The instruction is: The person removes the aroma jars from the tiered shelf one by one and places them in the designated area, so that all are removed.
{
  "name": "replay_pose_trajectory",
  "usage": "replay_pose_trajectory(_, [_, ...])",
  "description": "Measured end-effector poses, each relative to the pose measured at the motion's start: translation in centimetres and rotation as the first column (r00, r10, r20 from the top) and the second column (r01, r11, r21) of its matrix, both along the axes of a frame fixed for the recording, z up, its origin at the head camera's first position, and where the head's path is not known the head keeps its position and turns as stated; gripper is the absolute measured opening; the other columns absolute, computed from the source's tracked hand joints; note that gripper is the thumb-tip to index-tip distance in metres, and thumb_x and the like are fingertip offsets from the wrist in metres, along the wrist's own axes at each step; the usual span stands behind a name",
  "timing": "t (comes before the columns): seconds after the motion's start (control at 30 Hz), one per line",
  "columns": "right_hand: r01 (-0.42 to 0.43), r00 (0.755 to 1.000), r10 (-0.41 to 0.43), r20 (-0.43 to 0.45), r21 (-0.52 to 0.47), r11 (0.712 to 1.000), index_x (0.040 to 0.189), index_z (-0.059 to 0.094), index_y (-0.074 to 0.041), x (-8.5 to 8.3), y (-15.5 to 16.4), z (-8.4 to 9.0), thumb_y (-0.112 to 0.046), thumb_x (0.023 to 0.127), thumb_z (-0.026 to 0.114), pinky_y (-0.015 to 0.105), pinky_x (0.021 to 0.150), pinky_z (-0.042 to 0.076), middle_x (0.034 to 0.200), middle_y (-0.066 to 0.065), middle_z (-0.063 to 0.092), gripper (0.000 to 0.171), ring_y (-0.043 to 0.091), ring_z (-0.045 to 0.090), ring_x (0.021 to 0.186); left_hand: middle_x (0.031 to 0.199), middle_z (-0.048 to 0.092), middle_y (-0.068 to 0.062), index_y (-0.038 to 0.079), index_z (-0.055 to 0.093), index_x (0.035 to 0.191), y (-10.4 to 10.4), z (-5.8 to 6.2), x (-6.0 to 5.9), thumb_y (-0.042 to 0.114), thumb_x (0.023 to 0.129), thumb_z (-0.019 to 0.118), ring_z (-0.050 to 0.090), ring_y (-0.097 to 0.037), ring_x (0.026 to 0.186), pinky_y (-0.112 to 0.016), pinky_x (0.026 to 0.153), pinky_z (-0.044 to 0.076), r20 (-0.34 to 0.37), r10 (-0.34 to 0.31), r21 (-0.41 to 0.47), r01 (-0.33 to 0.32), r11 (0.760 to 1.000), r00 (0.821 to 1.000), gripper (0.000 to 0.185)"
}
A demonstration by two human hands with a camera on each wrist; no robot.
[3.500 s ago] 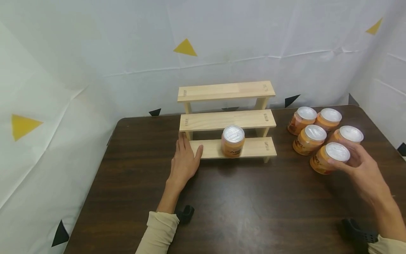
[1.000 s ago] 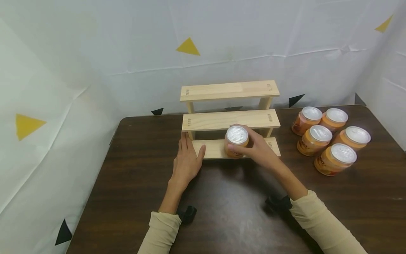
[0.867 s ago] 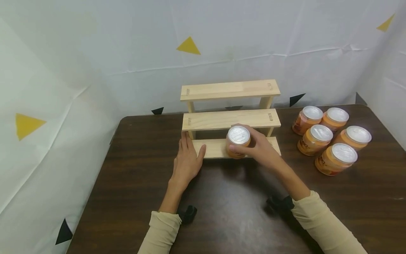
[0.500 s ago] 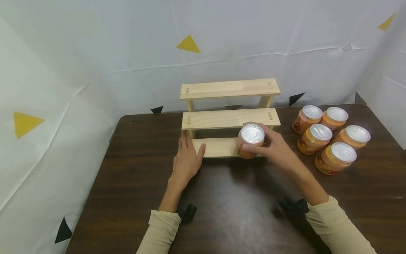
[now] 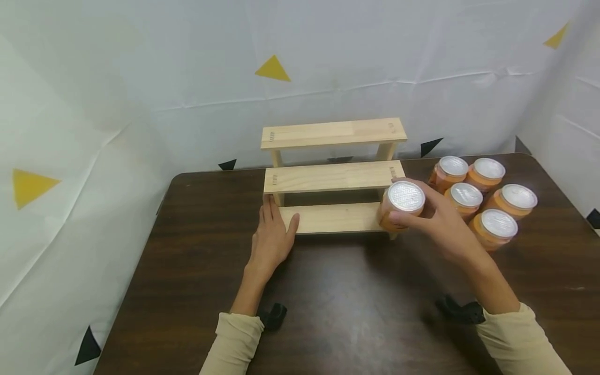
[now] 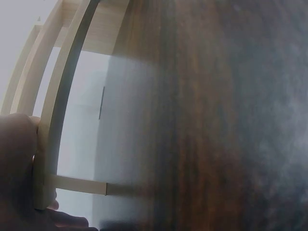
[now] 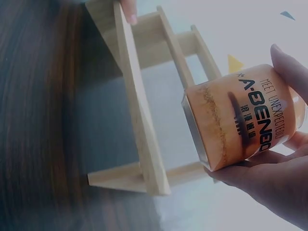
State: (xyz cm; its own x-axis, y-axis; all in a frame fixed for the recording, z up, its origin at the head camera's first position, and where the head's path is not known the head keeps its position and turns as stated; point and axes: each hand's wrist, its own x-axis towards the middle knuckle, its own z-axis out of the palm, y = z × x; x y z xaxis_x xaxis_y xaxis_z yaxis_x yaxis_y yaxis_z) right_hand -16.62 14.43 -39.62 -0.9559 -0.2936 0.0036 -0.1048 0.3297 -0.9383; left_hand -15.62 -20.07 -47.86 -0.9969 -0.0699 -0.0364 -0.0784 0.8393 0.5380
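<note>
The left hand (image 5: pixel 271 238) lies flat on the table (image 5: pixel 187 271), fingers straight, its fingertips against the left end of the wooden stepped shelf (image 5: pixel 333 178). The right hand (image 5: pixel 442 224) curls around an orange jar (image 5: pixel 400 205), held off the shelf's lowest step at its right end. Five more jars (image 5: pixel 483 200) stand close together just to the right.

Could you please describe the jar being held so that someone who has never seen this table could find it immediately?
Start at the three-tier wooden rack at the back of the dark table and go to the right end of its lowest step. There the right hand grips an orange jar with a silver lid. Unlike the five matching jars clustered on the tabletop further right, it is lifted in the fingers.
</note>
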Motion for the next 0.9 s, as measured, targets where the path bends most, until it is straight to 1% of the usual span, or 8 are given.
replay_pose_trajectory(0.17, [0.030, 0.999, -0.030, -0.018, -0.032, 0.999, 0.166, 0.046, -0.010, 0.4, 1.0, -0.8, -0.010, 0.104, 0.076, 0.012, 0.098, 0.048, 0.146, -0.006, 0.057, 0.068, 0.006, 0.056, 0.128, 0.184, 0.000, -0.024, -0.009, 0.005, 0.172, 0.0, -0.1, 0.0, 0.051, 0.117, 0.045, 0.020, -0.049, 0.166, -0.068, 0.112, 0.050, -0.006, -0.006, -0.003, 0.006, 1.000, 1.000, 0.091])
replay_pose_trajectory(0.3, [0.067, 0.998, -0.067, -0.003, -0.013, 0.998, 0.164, 0.048, -0.012, 0.7, 2.2, -1.5, -0.012, 0.105, 0.075, 0.012, 0.096, 0.046, 0.143, -0.010, 0.057, 0.066, 0.005, 0.055, 0.125, 0.183, 0.001, -0.025, -0.009, 0.006, 0.172, 0.1, -0.3, -0.1, 0.052, 0.117, 0.044, 0.020, -0.050, 0.166, -0.068, 0.113, 0.050, -0.009, -0.012, -0.006, 0.012, 1.000, 1.000, 0.091])
replay_pose_trajectory(0.4, [0.095, 0.995, -0.095, -0.001, 0.008, 0.995, 0.165, 0.048, -0.016, 0.8, 3.1, -2.0, -0.015, 0.106, 0.075, 0.011, 0.096, 0.044, 0.146, -0.012, 0.055, 0.065, 0.005, 0.053, 0.126, 0.183, 0.001, -0.025, -0.010, 0.006, 0.172, 0.1, -0.3, -0.1, 0.052, 0.117, 0.044, 0.020, -0.050, 0.166, -0.068, 0.113, 0.050, -0.011, -0.015, -0.002, 0.015, 1.000, 1.000, 0.091])
replay_pose_trajectory(0.47, [0.107, 0.994, -0.107, -0.007, 0.002, 0.994, 0.165, 0.047, -0.016, 0.8, 3.7, -2.2, -0.013, 0.106, 0.074, 0.011, 0.096, 0.044, 0.148, -0.011, 0.054, 0.065, 0.007, 0.052, 0.126, 0.183, 0.001, -0.025, -0.010, 0.006, 0.172, 0.1, -0.3, -0.1, 0.052, 0.117, 0.044, 0.020, -0.050, 0.166, -0.068, 0.112, 0.050, -0.012, -0.015, 0.001, 0.015, 1.000, 1.000, 0.091])
replay_pose_trajectory(0.57, [0.118, 0.993, -0.118, -0.016, 0.002, 0.993, 0.166, 0.046, -0.017, 0.7, 4.5, -2.5, -0.012, 0.106, 0.073, 0.010, 0.097, 0.043, 0.150, -0.013, 0.052, 0.066, 0.005, 0.051, 0.127, 0.183, 0.001, -0.025, -0.009, 0.006, 0.172, 0.1, -0.2, -0.1, 0.051, 0.117, 0.044, 0.020, -0.050, 0.166, -0.068, 0.113, 0.049, -0.014, -0.013, 0.000, 0.013, 1.000, 1.000, 0.090])
replay_pose_trajectory(0.7, [0.122, 0.993, -0.122, 0.003, -0.037, 0.992, 0.167, 0.045, -0.015, 0.6, 5.3, -2.9, -0.010, 0.107, 0.071, 0.009, 0.099, 0.043, 0.148, -0.013, 0.053, 0.065, 0.004, 0.052, 0.128, 0.184, 0.000, -0.024, -0.009, 0.005, 0.173, 0.0, -0.1, 0.0, 0.051, 0.117, 0.044, 0.020, -0.050, 0.166, -0.068, 0.114, 0.049, -0.006, -0.010, -0.001, 0.010, 1.000, 1.000, 0.091])
replay_pose_trajectory(0.87, [0.134, 0.990, -0.133, 0.038, -0.017, 0.991, 0.169, 0.041, -0.015, 0.7, 6.0, -3.5, -0.014, 0.109, 0.070, 0.008, 0.097, 0.043, 0.147, -0.015, 0.051, 0.067, 0.004, 0.051, 0.127, 0.184, -0.001, -0.024, -0.009, 0.005, 0.172, -0.1, 0.0, 0.1, 0.050, 0.117, 0.045, 0.020, -0.051, 0.166, -0.068, 0.114, 0.048, -0.002, -0.010, 0.004, 0.010, 1.000, 1.000, 0.090])
replay_pose_trajectory(0.9, [0.137, 0.990, -0.137, 0.037, 0.002, 0.991, 0.169, 0.041, -0.016, 0.7, 6.1, -3.6, -0.016, 0.109, 0.070, 0.008, 0.097, 0.043, 0.145, -0.017, 0.052, 0.067, 0.004, 0.051, 0.126, 0.184, -0.001, -0.024, -0.009, 0.005, 0.172, -0.1, 0.0, 0.1, 0.050, 0.117, 0.045, 0.019, -0.051, 0.166, -0.068, 0.115, 0.048, -0.001, -0.010, 0.005, 0.010, 1.000, 1.000, 0.090])
